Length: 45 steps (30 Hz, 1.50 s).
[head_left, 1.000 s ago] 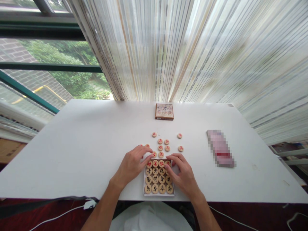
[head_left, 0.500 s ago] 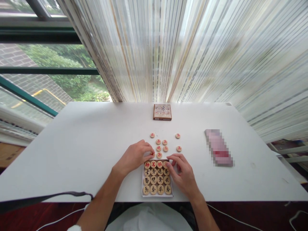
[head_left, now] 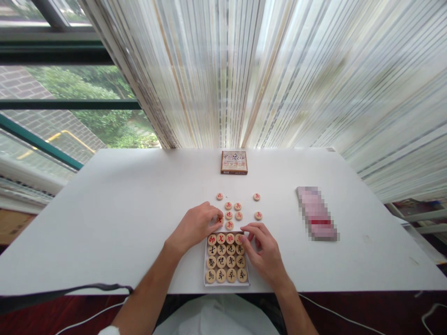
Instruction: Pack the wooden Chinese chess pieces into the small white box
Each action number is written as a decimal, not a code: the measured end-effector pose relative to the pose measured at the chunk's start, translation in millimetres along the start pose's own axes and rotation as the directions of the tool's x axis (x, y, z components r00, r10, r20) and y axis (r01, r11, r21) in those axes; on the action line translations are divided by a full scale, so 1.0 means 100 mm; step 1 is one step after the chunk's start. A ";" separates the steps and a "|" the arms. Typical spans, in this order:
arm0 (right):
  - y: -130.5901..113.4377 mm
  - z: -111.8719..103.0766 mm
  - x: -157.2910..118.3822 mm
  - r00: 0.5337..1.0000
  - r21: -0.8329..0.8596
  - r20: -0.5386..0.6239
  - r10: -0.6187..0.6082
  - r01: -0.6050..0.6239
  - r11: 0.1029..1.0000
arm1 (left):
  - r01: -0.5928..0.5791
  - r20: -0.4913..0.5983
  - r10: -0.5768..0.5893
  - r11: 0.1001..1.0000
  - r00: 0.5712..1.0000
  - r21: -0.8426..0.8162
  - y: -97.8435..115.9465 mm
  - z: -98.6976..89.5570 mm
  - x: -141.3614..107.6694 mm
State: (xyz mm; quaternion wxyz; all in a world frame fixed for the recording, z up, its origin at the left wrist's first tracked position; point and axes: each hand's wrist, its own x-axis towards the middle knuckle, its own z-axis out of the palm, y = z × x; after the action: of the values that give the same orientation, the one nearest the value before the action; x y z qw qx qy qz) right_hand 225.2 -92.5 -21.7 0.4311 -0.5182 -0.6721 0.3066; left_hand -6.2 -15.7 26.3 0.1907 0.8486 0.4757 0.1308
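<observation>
My left hand (head_left: 199, 224) pinches a wooden Chinese chess piece (head_left: 220, 220) with a red character, just beyond the tray's far left corner. The fingertips partly cover that piece. A shallow white tray (head_left: 205, 274) lies near the table's front edge, holding rows of round pieces: red characters fill the far row, black ones the nearer rows. At the tray's far right corner is my right hand (head_left: 264, 251), its thumb over the edge of a red piece (head_left: 239, 239) and its index finger held apart above. Several loose red pieces (head_left: 228, 215) lie beyond the tray.
On the white table (head_left: 139, 186), a flat box with a printed lid (head_left: 233, 163) lies at the back. A blurred pink object (head_left: 317, 214) is at the right. Striped curtains (head_left: 216, 83) hang behind the table, with a window at the left. A dark strap (head_left: 87, 287) crosses the front left.
My left hand has tilted or shifted the held piece slightly, so its red character now shows. The right hand stays at the tray corner. The whole view has shifted a little.
</observation>
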 end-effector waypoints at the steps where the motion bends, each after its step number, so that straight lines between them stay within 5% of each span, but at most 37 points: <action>1: 0.00 0.00 0.00 1.000 -0.001 -0.001 -0.002 0.002 1.000 | 0.009 -0.002 -0.009 1.000 1.000 0.003 0.01 0.00 0.00; 38: 0.00 0.00 0.01 1.000 -0.005 -0.005 -0.002 0.002 1.000 | 0.050 0.007 -0.051 0.997 0.999 0.065 0.05 -0.03 0.02; 45: 0.01 0.01 0.00 1.000 -0.004 -0.009 -0.001 0.001 1.000 | 0.002 -0.108 -0.001 1.000 0.994 0.008 0.08 -0.11 -0.01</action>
State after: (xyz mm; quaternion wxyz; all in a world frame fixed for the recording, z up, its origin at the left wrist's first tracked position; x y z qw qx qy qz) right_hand 225.0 -92.1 -22.3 0.4331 -0.5199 -0.6713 0.3025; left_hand -5.1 -18.0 39.5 0.1613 0.8407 0.4865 0.1745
